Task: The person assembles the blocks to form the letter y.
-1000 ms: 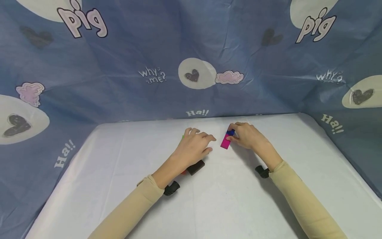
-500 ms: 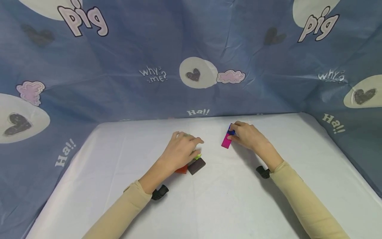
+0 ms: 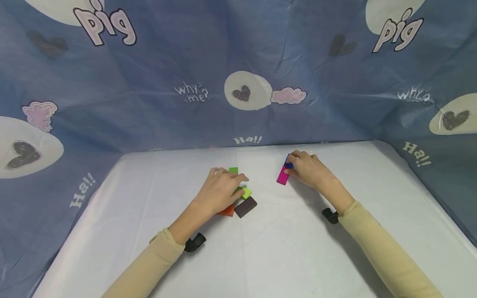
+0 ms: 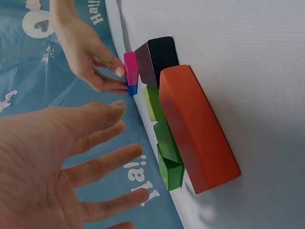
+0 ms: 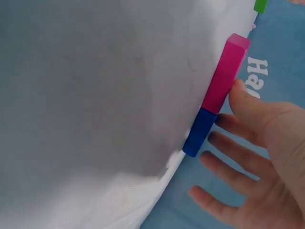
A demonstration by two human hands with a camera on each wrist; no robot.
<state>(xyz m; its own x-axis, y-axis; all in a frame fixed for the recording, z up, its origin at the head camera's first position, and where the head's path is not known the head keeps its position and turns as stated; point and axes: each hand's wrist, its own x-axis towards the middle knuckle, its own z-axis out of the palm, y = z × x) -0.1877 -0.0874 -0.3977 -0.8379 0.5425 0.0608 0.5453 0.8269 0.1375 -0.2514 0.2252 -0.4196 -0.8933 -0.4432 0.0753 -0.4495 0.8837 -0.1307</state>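
Note:
In the head view my left hand (image 3: 219,191) is over a cluster of coloured blocks with its fingers spread, holding nothing. Beneath and beside it lie an orange-red block (image 4: 198,131), a black block (image 3: 246,207), a lime block (image 3: 246,192) and green blocks (image 4: 167,140). Further right, my right hand (image 3: 307,169) is at a pink block (image 5: 226,74) and a blue block (image 5: 200,132), which lie end to end in line. The right thumb touches the pink block's side, and loosely extended fingertips rest by the blue one.
A white cloth (image 3: 283,252) covers the table. Behind it and at both sides hangs a blue printed sheet (image 3: 179,120). Dark wrist-camera mounts (image 3: 194,242) show under both wrists.
My left hand has moved left and slightly nearer, uncovering the lime, green and orange-red blocks. The right hand and the pink and blue blocks have stayed nearly in place.

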